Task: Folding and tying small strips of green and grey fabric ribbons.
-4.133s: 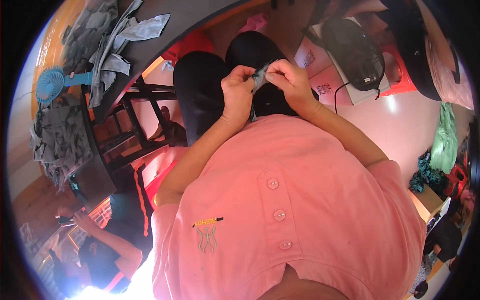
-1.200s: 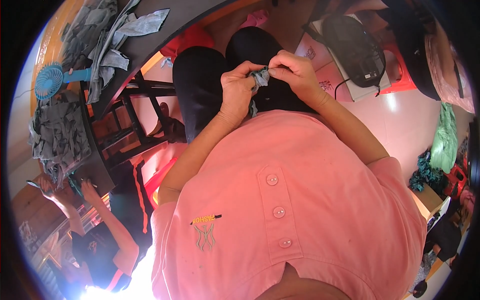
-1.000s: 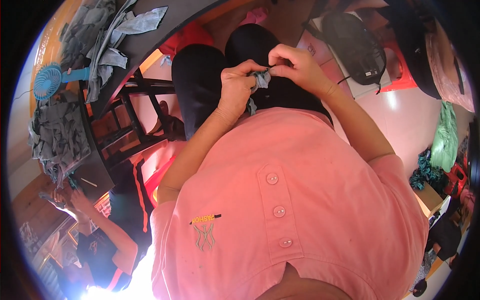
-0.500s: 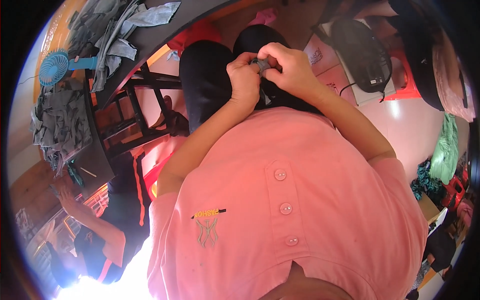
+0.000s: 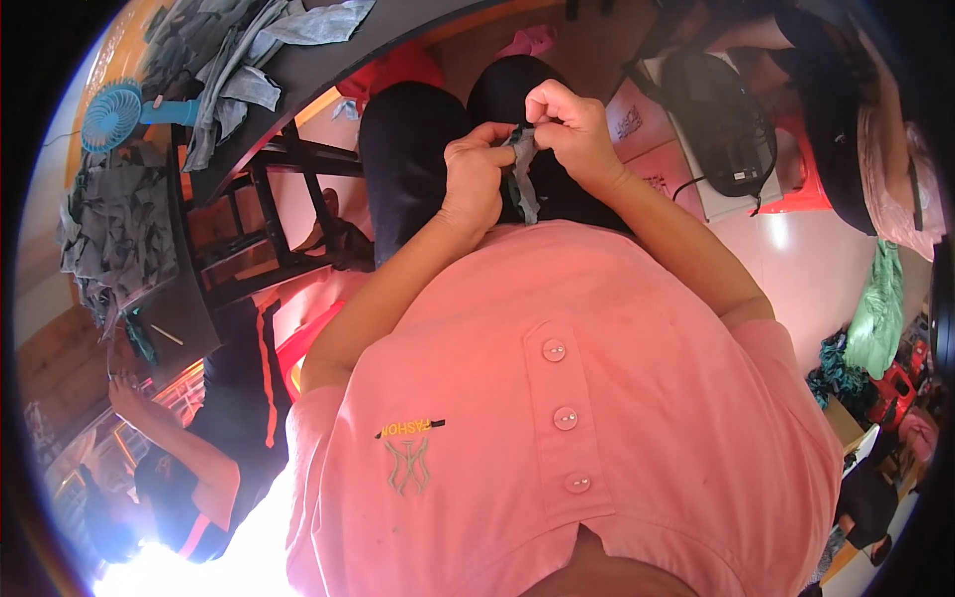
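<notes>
Right of the dark table (image 5: 403, 22), over the black-trousered lap, a grey cloth strip (image 5: 527, 186) hangs from the left hand (image 5: 473, 179), which holds it in a narrow pinch. The right hand (image 5: 580, 137), farther from the table, brings thumb and fingers near the strip's upper end — whether they grip it, I cannot tell. Grey cloth pieces (image 5: 310, 27) lie on the table — a blue fan (image 5: 111, 116) by its left.

The bare left forearm (image 5: 396, 287) is angled between one and two o'clock and the bare right forearm (image 5: 688, 247) between ten and eleven, while the bare, curled left hand (image 5: 475, 174) and bare, pinched right hand (image 5: 579, 137) are held close together near twelve o'clock.
</notes>
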Motion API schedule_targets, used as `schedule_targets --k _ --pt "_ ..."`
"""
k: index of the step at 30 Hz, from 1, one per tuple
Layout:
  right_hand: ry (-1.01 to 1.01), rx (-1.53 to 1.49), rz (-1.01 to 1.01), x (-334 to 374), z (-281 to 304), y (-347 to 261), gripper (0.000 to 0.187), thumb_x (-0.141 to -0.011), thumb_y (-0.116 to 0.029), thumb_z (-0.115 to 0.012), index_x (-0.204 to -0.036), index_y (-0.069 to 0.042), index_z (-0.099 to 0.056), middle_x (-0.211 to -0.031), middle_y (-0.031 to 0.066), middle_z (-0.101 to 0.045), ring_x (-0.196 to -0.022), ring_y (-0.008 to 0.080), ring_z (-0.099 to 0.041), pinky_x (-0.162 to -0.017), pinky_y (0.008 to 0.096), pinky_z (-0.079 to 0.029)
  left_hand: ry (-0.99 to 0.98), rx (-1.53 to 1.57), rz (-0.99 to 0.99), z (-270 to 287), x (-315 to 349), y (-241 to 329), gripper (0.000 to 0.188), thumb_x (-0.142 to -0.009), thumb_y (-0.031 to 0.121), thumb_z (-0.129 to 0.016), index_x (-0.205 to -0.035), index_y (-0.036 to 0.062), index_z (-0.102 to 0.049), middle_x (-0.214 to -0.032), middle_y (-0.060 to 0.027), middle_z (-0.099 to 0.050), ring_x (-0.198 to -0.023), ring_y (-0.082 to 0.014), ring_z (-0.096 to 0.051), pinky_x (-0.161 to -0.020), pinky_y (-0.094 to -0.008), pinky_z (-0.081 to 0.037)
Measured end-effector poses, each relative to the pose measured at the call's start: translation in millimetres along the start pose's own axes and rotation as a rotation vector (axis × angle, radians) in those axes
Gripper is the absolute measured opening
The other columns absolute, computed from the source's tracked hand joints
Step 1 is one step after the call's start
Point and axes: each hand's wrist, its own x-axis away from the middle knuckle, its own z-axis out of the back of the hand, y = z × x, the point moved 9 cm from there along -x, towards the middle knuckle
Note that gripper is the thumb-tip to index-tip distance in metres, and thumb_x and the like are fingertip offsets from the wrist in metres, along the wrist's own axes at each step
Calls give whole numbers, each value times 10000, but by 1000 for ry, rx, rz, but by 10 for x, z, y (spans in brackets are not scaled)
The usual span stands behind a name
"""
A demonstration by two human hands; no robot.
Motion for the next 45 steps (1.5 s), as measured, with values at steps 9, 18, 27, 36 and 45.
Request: schedule_targets --k 9,18,27,36,45 --pt "121 197 104 177 21 -335 280 -653 -80 -684 -907 -88 -566 -658 33 -564 -558 162 -572 -526 299 -466 250 63 -26 72 -112 28 282 -759 -74 -538 -1034 -77 -599 -875 -106 -636 -732 -171 -610 -665 -270 -478" --pt "236 199 156 54 24 -218 263 -707 82 -554 -940 -41 -544 -666 54 -571 -576 114 -561 -555 249 -449 202 80 68 -32 -64 6 235 -794 -31 -587 -1026 -35 -621 -925 -77 -640 -778 -168 -613 -664 -282 -480" --pt "86 102 67 10 117 -14 249 -673 72 -539 -887 -47 -582 -664 81 -570 -584 157 -580 -553 281 -458 -181 252 367 -166 12 -239 117 -869 120 -669 -954 51 -630 -901 -36 -618 -814 -167 -588 -720 -340 -475" --pt "78 -3 -239 164 20 115 99 -887 -96 -550 -883 -17 -610 -737 111 -612 -708 230 -635 -635 334 -483 -540 502 462 -304 151 -152 147 -938 217 -595 -1024 115 -532 -772 -25 -530 -630 -145 -512 -572 -318 -422" --pt "-87 503 336 137 -90 -223 199 -759 -188 -677 -877 -132 -527 -605 52 -571 -540 291 -603 -449 372 -439 -784 398 533 -704 658 123 225 -974 266 -516 -973 42 -526 -580 -153 -543 -334 -143 -379 -346 -261 -311"
